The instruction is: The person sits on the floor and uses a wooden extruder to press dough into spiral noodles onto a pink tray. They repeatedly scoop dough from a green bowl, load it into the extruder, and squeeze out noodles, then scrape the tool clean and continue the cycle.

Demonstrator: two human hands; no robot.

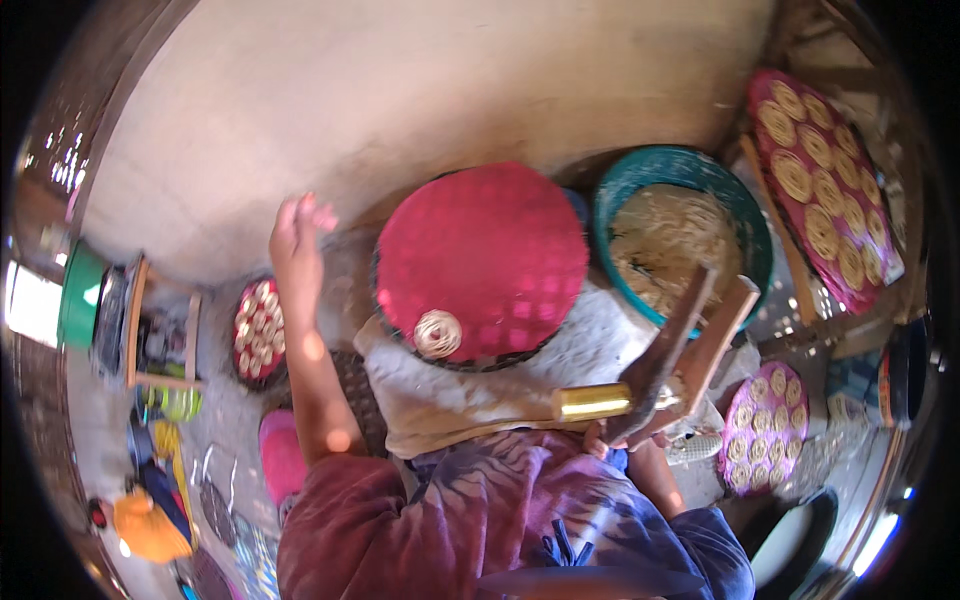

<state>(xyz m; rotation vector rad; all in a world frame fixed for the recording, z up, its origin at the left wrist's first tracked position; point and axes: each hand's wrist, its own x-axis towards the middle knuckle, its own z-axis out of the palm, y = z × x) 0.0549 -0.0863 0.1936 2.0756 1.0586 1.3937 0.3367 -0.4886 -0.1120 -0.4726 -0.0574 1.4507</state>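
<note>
Over the cloth across my lap rests a round tray [480, 250] covered in red cloth. A single pale coil of dough strands [437, 333] lies near its lower left edge. My right hand [597, 440] grips a wooden hand press [690, 350] with two long handles and a shiny brass cylinder [594, 402], to the right of the tray; the handles partly hide the fingers. My left hand [300, 222] is raised left of the tray, apart from it, its fingers loosely bent and apart with nothing seen in them. Beyond the press stands a teal basin [608, 232] of pale, stringy dough.
Trays of coils lean at the upper right [838, 178], lie at the lower right [764, 428] and at the left [240, 335]. A plain wall [450, 80] rises ahead. At the far left are a wooden stool [135, 325], a green tub [82, 295] and a pink shoe [282, 452].
</note>
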